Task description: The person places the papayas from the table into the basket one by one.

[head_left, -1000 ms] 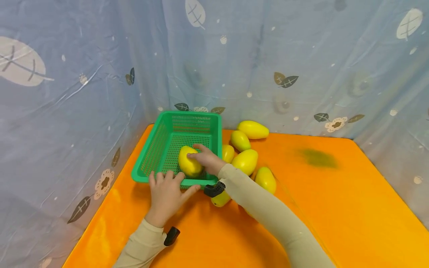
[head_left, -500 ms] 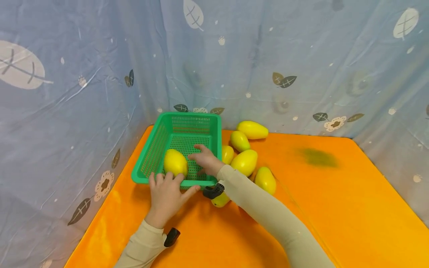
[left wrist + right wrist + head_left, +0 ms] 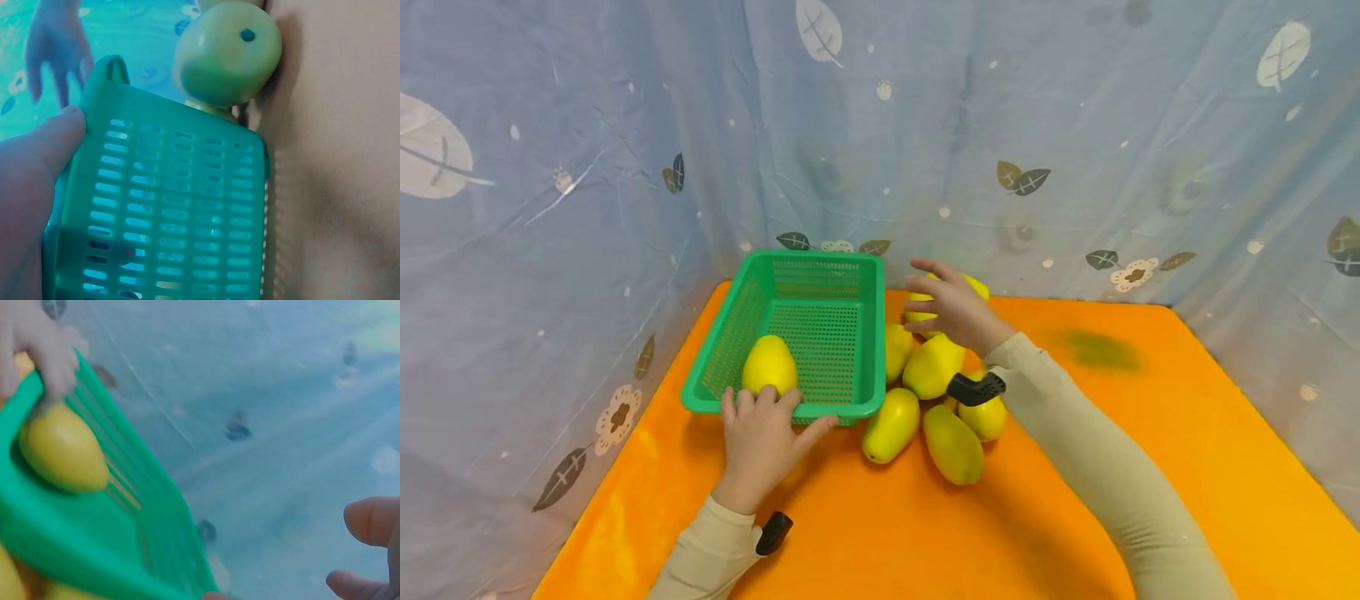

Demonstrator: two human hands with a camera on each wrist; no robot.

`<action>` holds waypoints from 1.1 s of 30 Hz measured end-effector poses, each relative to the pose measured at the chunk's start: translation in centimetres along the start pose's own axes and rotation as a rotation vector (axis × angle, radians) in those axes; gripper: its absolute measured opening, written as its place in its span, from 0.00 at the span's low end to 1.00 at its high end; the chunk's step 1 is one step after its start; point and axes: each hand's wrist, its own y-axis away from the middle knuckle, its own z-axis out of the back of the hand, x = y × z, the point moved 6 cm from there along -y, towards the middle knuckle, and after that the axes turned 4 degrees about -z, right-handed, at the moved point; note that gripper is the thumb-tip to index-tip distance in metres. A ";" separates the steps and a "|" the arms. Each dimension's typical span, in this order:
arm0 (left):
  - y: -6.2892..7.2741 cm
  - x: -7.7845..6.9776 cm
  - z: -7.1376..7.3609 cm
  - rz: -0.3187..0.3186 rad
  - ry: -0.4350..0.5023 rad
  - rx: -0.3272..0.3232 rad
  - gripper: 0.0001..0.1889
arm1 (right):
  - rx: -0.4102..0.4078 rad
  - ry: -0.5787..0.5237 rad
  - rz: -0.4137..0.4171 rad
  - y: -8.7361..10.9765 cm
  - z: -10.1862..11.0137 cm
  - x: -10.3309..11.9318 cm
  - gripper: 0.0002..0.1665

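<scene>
A green plastic basket stands at the back left of the orange surface, with one yellow mango inside near its front wall. My left hand grips the front rim, fingers hooked over it beside the mango. In the left wrist view the thumb lies along the rim of the basket. My right hand is spread with nothing in it, above mangoes at the basket's right side. It covers part of a mango at the back.
Several loose mangoes lie right of the basket, among them a mango by its front corner and a greener mango nearer the front. A patterned curtain borders the orange surface behind and at both sides.
My right hand let go of the mango inside the basket and moved right, out over the loose mangoes. The released mango shifted left. My left hand stayed on the rim.
</scene>
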 end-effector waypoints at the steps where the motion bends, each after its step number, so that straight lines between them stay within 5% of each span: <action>1: 0.0 0.1 0.1 0.003 -0.003 0.007 0.33 | -0.006 0.002 0.003 0.6 1.3 0.1 0.37; 7: -0.4 0.2 0.4 -0.014 -0.019 0.016 0.34 | -0.060 0.035 -0.013 4.7 8.5 -1.8 0.41; 13: -0.4 0.2 0.4 -0.014 -0.008 0.004 0.33 | -0.122 0.023 -0.013 7.8 12.3 -6.1 0.45; 23: 0.0 0.4 0.3 0.015 -0.003 0.013 0.32 | -0.139 0.033 -0.099 8.6 12.9 -13.4 0.43; 33: 0.0 0.0 0.0 0.015 0.017 0.016 0.31 | -0.142 0.118 -0.120 8.0 11.9 -15.2 0.42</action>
